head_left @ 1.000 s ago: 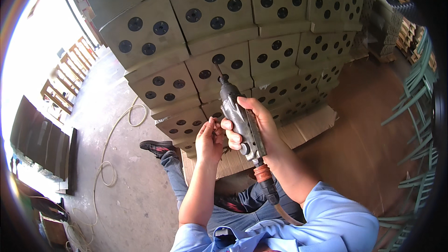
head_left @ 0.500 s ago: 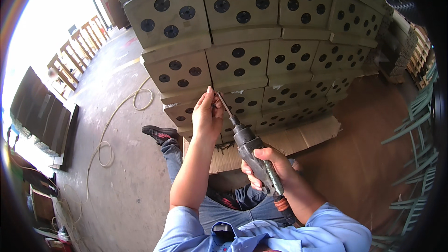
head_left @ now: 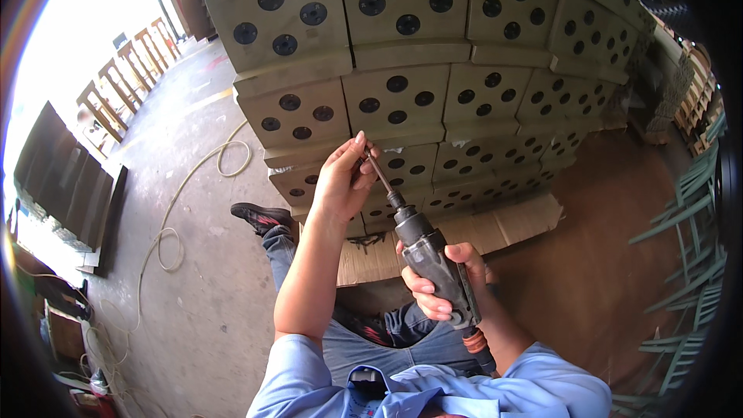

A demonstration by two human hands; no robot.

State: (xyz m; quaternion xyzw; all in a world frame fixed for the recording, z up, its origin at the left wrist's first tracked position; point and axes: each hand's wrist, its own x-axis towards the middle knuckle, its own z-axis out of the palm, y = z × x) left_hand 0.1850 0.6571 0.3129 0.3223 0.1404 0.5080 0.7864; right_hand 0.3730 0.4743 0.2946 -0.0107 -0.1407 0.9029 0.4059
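Observation:
My right hand (head_left: 429,294) is wrapped round the body of a dark power screwdriver (head_left: 423,246), with a hose fitted at its lower end. Its long thin bit (head_left: 378,173) slants up and left toward my left hand (head_left: 344,179). The left fingers are pinched together at the bit's tip. Whatever lies between them is too small and covered to make out. Just beyond both hands rises a stack of beige box-like pieces (head_left: 422,122), many bearing groups of round black discs (head_left: 397,83). The bit's tip appears in front of the lower rows.
Flattened cardboard (head_left: 515,230) lies under the stack, with small dark pieces (head_left: 365,241) on it. A pale hose (head_left: 164,224) loops over the floor at left. Green metal frames (head_left: 685,217) crowd the right side. Dark flat panels (head_left: 66,178) lean at far left.
My left fingertips have moved slightly up and right. The screwdriver's body has shifted a little right and down, and my right hand's grip on it has turned slightly.

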